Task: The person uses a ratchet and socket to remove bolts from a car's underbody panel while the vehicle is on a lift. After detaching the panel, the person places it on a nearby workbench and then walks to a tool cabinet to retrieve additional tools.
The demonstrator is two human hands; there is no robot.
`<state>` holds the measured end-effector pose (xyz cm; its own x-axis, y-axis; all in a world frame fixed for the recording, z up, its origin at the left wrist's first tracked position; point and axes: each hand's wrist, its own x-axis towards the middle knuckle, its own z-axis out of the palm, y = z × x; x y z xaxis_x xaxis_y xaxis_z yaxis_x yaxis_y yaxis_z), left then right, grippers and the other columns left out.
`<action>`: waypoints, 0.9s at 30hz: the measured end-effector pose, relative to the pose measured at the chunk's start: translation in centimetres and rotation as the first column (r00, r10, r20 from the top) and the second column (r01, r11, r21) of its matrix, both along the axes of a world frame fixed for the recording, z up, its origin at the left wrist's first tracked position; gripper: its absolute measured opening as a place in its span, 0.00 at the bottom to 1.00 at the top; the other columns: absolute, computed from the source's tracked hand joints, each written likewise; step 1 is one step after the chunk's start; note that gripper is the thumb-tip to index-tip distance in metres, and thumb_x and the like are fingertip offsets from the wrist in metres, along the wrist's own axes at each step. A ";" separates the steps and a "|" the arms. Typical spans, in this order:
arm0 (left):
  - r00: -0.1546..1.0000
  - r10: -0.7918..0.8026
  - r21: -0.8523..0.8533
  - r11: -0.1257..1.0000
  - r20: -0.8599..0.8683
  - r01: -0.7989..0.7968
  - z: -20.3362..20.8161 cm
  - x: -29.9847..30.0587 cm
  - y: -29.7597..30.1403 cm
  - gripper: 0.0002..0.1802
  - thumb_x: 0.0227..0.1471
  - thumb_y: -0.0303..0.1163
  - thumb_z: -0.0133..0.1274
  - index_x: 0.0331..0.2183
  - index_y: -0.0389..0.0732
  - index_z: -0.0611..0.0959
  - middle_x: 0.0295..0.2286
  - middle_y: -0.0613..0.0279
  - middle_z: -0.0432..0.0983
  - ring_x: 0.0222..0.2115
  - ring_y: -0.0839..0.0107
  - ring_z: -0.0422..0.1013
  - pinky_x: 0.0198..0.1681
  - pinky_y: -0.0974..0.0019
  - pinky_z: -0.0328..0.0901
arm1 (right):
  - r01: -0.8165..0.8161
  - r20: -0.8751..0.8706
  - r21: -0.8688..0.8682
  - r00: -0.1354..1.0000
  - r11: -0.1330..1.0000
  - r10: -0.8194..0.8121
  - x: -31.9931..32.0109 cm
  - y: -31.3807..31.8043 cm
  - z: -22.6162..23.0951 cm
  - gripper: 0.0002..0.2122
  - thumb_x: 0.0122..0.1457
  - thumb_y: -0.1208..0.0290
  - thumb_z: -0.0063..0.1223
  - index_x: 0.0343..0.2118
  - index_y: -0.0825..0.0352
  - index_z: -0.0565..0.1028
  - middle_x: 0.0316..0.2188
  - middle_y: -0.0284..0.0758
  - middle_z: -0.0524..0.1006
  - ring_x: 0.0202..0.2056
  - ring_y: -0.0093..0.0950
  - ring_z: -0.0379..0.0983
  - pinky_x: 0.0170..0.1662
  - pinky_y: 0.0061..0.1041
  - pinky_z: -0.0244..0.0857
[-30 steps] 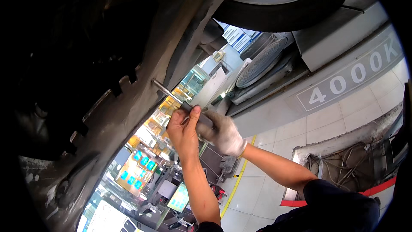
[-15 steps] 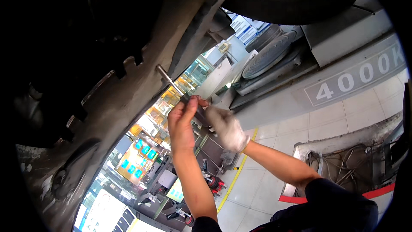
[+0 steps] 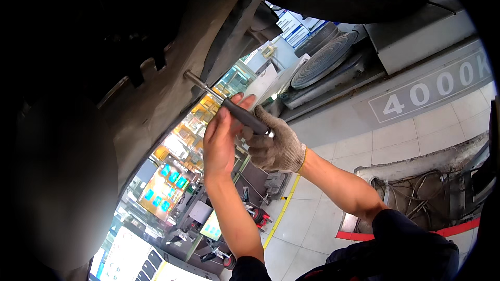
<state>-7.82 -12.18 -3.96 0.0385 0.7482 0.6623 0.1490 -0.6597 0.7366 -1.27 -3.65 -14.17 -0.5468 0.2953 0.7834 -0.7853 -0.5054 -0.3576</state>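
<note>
A socket driver [image 3: 247, 116] with a black handle and a metal shaft slants up to the left. Its socket end meets the underside panel [image 3: 151, 99] of a raised car; the fastener there is too small to make out. My bare left hand [image 3: 221, 138] holds the upper handle between thumb and fingers, its fingertips reaching out behind it. Around the lower end of the handle is my right hand [image 3: 276, 145], in a grey knitted glove, thumb on one side and fingers curled on the other. The handle's bright metal end shows by the glove.
A car wheel [image 3: 359, 0] hangs at the top right. Below it runs a grey lift platform [image 3: 416, 91] with a round ridged plate [image 3: 325, 60]. At lower right is a floor recess [image 3: 422, 203] with cables. Tool stands and a bright screen [image 3: 165, 187] are farther off.
My right hand has turned around the driver's lower end, its glove now showing curled fingers. More of the black handle shows, and my left fingers have spread. The view has shifted slightly.
</note>
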 end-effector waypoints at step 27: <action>0.801 0.246 0.391 0.920 -0.546 -0.016 -6.7 9.3 10.8 0.14 0.63 0.29 0.54 0.49 0.35 0.81 0.40 0.59 0.81 0.35 0.74 0.74 0.41 0.70 0.69 | 0.862 0.534 0.444 -0.035 0.245 -0.845 14.8 -3.0 -23.6 0.13 0.63 0.63 0.56 0.40 0.70 0.73 0.18 0.39 0.75 0.20 0.34 0.74 0.27 0.34 0.67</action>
